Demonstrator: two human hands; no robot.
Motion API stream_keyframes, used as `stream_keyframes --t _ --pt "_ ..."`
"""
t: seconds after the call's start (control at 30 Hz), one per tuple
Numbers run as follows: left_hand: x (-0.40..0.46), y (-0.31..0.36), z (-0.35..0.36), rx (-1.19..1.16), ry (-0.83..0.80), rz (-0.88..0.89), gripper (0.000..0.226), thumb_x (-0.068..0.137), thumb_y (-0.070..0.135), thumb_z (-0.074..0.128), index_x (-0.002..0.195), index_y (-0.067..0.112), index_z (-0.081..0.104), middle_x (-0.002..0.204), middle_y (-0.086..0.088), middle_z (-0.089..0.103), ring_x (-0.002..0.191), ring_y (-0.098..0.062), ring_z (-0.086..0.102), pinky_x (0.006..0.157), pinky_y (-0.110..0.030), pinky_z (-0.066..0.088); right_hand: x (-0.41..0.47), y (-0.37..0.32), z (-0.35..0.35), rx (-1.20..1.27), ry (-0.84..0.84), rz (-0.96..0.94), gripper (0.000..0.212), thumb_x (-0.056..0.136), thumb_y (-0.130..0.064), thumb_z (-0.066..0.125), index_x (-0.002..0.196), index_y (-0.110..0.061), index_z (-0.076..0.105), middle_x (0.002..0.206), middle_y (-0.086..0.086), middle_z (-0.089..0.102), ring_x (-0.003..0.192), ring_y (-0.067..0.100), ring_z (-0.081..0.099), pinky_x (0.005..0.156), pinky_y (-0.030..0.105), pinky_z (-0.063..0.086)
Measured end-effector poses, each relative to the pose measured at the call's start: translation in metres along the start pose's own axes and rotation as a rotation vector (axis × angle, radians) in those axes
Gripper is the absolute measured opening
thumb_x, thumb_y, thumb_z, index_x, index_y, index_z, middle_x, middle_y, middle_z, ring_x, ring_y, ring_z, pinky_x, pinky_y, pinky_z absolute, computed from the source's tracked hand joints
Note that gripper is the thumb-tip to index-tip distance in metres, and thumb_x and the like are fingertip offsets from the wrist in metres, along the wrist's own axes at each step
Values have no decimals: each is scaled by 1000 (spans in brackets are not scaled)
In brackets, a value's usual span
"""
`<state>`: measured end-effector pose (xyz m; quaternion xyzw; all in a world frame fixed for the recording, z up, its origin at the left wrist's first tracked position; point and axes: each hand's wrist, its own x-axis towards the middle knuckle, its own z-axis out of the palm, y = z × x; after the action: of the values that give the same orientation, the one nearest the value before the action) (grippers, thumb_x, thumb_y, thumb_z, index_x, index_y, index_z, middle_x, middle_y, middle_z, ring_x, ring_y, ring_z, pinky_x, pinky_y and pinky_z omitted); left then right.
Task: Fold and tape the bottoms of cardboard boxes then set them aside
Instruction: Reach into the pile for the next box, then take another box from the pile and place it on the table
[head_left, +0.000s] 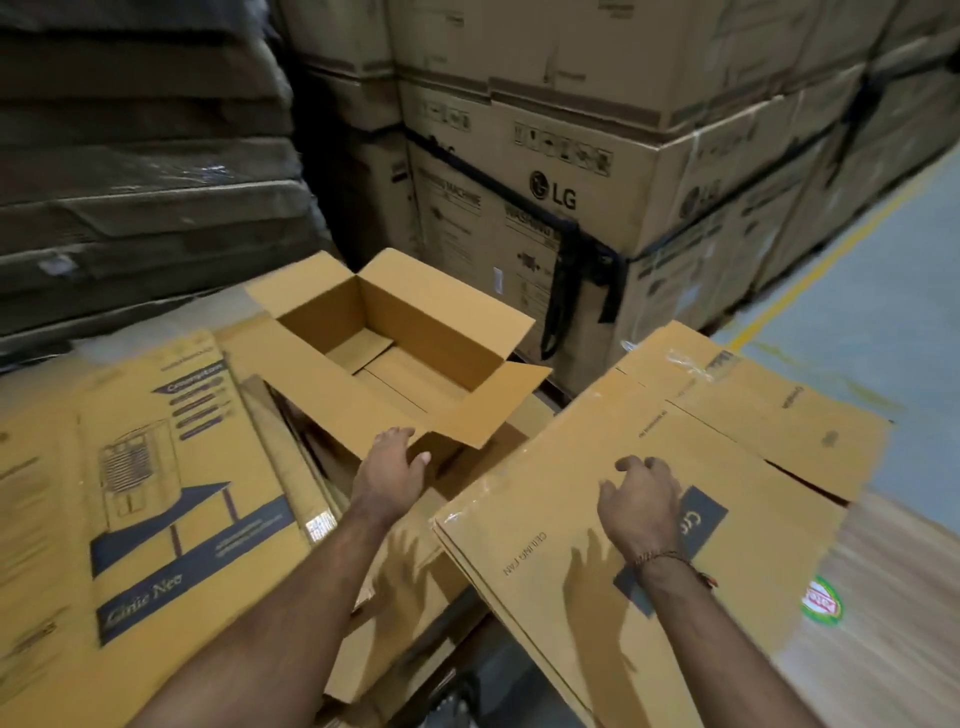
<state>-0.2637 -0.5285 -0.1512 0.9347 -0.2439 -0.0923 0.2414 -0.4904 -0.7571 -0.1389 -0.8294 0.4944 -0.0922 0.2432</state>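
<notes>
Two grips loose, left hand (392, 470) touching open box (384, 348), right hand (641, 501) over flat carton (675, 441).

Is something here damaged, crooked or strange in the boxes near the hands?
The open box sits tilted on uneven flattened cartons, not level. The flat carton at the right shows crumpled clear tape near its far edge.

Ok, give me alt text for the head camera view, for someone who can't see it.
A person's left hand touches an open cardboard box while the right hand rests on a flattened box, with stacked LG cartons behind.
</notes>
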Motion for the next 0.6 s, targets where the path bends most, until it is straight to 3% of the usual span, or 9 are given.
stream_keyframes --t 0.23,0.43,0.53,0.6 --pt "51 -44 -9 -156 -65 -206 63 108 41 54 156 3 41 156 -18 49 143 -36 46 114 -43 41 11 -88 26 100 -64 -158 33 101 -31 61 132 -18 64 140 4 50 132 26 48 105 40 48" --pt "121 -58 -3 -192 -127 -200 64 107 41 55 157 3 39 158 -17 45 144 -36 44 114 -41 40 39 -149 53 108 -59 -218 30 102 -29 60 130 -19 65 135 1 55 127 22 53 108 37 45" --pt "156 -65 9 -191 -137 -279 68 104 45 59 156 6 40 157 -17 39 139 -39 46 108 -49 50 50 -173 65 105 -51 -241 29 102 -28 60 129 -19 66 134 0 57 126 20 54 107 35 44" --pt "174 -63 16 -175 -137 -408 78 99 50 65 158 9 34 162 -19 27 145 -40 35 110 -53 48 57 -186 74 98 -38 -243 28 101 -28 60 128 -21 66 132 -2 57 124 17 54 105 32 43"
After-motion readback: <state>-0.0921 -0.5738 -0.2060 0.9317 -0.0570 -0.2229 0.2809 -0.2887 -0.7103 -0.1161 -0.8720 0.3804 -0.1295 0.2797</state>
